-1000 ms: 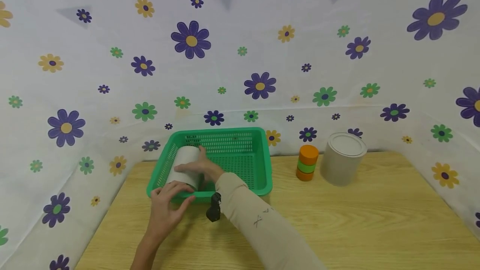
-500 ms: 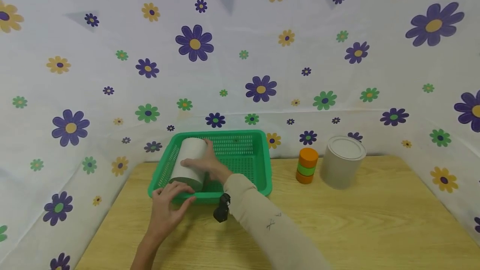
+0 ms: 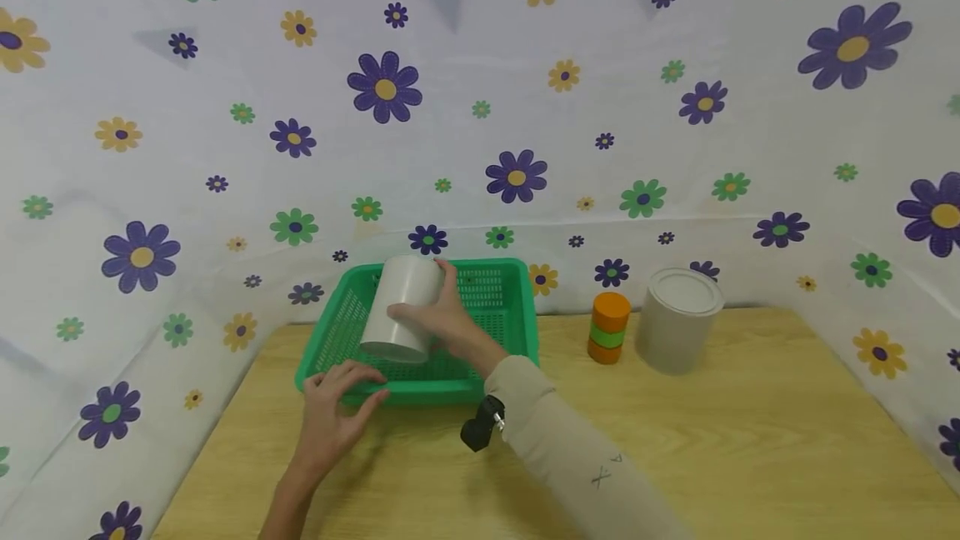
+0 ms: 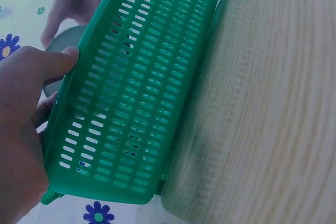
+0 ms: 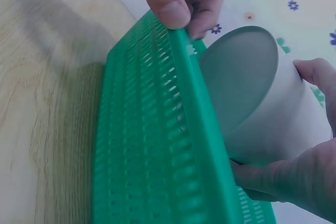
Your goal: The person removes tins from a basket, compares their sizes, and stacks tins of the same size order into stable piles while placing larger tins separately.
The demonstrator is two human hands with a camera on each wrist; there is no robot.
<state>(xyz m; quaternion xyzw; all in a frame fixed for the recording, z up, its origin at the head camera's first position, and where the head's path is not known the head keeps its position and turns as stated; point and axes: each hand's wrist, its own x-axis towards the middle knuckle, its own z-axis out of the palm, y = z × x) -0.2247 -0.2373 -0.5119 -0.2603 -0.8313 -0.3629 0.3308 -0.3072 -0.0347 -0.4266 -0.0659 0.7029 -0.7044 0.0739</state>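
Note:
My right hand (image 3: 450,319) grips a white cylindrical can (image 3: 397,302) round its side, thumb on the near face. The can is tilted and held up at the left part of a green slotted plastic basket (image 3: 450,392). In the right wrist view the can's round flat end (image 5: 241,72) faces the basket's front wall, just behind the rim. My left hand (image 3: 335,411) pinches the basket's front rim near the left corner. The left wrist view shows its thumb (image 4: 60,62) on the outside of that rim, with the other fingers partly hidden behind the wall.
Right of the basket an orange jar with a green band (image 3: 608,328) stands upright on the wooden table (image 3: 712,440). Beside it stands a larger white lidded can (image 3: 678,321). A flower-patterned cloth (image 3: 465,140) hangs behind the table and along its sides.
My right hand has raised the white can from low in the basket and moved it up and to the right. My left hand keeps its place on the rim.

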